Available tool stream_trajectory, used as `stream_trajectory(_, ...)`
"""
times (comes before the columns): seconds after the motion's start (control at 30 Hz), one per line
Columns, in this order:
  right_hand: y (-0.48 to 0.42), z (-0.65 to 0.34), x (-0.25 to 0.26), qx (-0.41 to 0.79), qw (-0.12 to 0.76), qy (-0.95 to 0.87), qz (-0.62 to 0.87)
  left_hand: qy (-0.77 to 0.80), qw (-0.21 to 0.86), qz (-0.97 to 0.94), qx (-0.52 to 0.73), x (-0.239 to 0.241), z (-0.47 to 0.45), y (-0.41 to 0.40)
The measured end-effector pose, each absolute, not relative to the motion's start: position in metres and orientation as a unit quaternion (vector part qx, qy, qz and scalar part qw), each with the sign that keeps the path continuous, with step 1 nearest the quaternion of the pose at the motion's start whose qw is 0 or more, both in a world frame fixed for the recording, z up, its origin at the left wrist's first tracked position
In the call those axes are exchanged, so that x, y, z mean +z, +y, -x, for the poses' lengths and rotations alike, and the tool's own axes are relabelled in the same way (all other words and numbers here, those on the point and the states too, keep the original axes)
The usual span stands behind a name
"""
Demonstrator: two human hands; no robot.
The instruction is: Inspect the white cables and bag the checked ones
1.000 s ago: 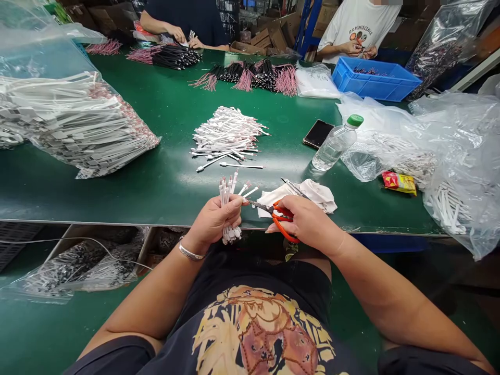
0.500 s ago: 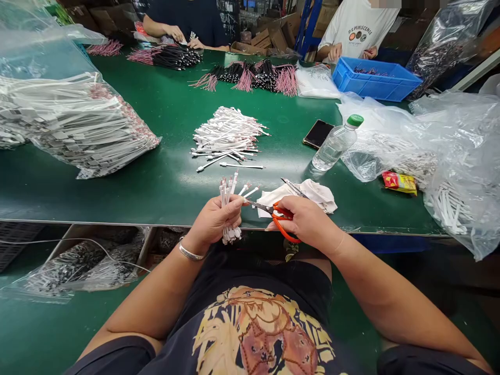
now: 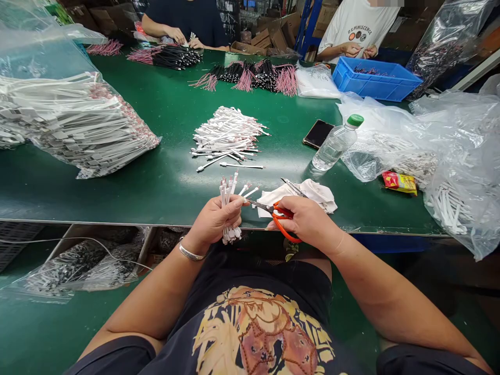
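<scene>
The left hand (image 3: pixel 213 221) is curled closed around a bundle of white cables (image 3: pixel 226 208), gripping it upright, with the cable ends sticking out above and below the fist. The right hand (image 3: pixel 310 224) is curled around a pair of orange-handled scissors (image 3: pixel 282 219), whose metal blades point left and reach the top of the bundle. Both hands are held just past the front edge of the green worktop (image 3: pixel 156 192). Beside the scissors, a crumpled white cloth (image 3: pixel 308 197) lies on the worktop with a small metal tool (image 3: pixel 292 187) on it. Farther out lie a loose pile of white cables (image 3: pixel 226 138), a water bottle (image 3: pixel 335 146), a phone (image 3: pixel 318 133) and large clear plastic bags (image 3: pixel 70 120) of cables. Across the worktop, two co-workers' hands (image 3: pixel 175 35) work near bunches of black-and-pink wires (image 3: pixel 253 78) and a blue crate (image 3: pixel 375 78).
</scene>
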State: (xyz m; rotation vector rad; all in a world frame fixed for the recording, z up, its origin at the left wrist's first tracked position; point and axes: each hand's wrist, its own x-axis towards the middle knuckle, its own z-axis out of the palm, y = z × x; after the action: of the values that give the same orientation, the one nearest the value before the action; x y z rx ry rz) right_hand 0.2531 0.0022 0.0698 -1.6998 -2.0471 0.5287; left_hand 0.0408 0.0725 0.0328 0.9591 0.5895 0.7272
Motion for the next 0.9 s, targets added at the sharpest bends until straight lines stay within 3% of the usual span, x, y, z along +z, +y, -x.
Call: stream_trajectory(0.9,-0.0004,-0.2537,0.0670,0.182,0.225,-0.732,0.617,0.281,0.784,-0.438,0.338,0.0341,-0.0415,0.0724)
